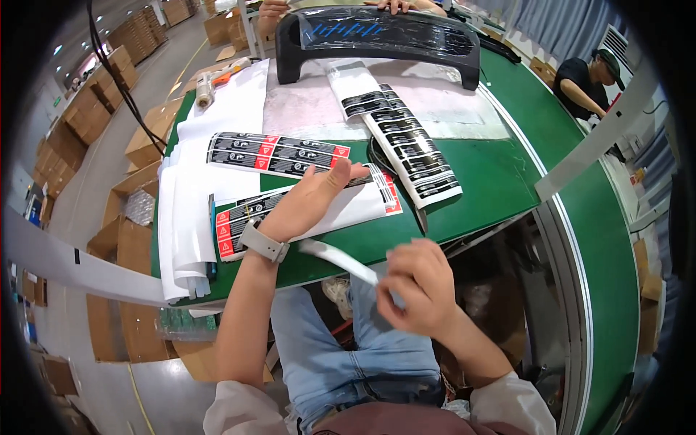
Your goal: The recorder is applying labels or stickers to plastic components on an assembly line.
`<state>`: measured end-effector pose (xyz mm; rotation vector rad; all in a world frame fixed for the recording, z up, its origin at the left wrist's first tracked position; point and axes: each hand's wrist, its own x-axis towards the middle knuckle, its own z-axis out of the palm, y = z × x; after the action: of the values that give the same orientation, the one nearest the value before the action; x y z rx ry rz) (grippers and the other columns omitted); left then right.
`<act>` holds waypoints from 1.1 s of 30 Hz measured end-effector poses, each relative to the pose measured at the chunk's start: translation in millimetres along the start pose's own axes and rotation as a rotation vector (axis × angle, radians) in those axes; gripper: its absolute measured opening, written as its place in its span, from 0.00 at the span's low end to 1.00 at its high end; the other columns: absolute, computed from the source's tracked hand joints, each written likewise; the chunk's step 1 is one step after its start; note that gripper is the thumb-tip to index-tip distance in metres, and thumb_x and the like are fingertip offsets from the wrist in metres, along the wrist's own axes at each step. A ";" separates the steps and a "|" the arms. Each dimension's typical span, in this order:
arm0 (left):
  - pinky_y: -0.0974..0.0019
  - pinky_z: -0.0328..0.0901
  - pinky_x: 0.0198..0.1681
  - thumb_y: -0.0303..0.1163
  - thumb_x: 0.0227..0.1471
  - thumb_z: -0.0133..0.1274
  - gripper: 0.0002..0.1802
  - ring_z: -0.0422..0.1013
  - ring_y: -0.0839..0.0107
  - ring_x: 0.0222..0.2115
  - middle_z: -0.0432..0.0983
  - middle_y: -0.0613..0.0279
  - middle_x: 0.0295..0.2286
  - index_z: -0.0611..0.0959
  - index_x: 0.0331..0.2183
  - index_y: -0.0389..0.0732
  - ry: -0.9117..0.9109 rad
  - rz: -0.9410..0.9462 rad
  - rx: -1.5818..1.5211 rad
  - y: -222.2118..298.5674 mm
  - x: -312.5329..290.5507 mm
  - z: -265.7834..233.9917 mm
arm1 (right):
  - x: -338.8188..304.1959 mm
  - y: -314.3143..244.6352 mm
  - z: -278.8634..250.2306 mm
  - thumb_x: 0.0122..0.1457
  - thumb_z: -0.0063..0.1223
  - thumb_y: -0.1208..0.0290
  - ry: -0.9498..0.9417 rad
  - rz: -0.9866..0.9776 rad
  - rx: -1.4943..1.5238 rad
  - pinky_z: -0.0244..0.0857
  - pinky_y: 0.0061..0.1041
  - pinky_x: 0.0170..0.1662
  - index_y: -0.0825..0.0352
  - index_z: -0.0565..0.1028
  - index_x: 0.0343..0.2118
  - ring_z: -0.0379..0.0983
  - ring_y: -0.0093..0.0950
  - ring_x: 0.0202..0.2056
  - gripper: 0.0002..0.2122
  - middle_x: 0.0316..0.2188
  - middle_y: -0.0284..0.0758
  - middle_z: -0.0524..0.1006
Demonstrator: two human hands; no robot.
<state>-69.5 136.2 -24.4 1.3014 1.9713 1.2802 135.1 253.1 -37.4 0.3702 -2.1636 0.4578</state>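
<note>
My left hand (312, 199), with a pale watch on its wrist, lies with fingers stretched out over a label sheet (348, 212) printed in black, red and white. My right hand (419, 286) is off the table's front edge, somewhat blurred, its fingers closed on the end of a white strip (341, 257). This narrow strip curves from near the left wrist to the right fingers. Just beyond the left hand rests another black and red label sheet (243, 151). To the right, long black and white label strips (413, 145) overlap a dark coiled thing, partly hidden.
A black plastic-wrapped step-shaped board (377, 36) stands at the far side, another person's hand (391, 6) on it. White sheets (177, 210) hang over the table's left edge. A tape roll dispenser (210, 88) sits far left. Another person (587, 83) works at right.
</note>
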 end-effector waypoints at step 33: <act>0.51 0.61 0.52 0.30 0.39 0.65 0.10 0.75 0.63 0.30 0.78 0.61 0.25 0.82 0.28 0.40 0.256 0.281 0.078 29.2 -102.0 79.7 | -68.8 6.8 -120.9 0.52 0.57 0.78 0.022 0.526 0.075 0.65 0.27 0.39 0.65 0.75 0.29 0.71 0.29 0.33 0.03 0.29 0.33 0.73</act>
<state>50.9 85.6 -47.9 1.5632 2.0816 1.5841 256.7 320.1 -27.3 -0.1747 -2.2149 0.8297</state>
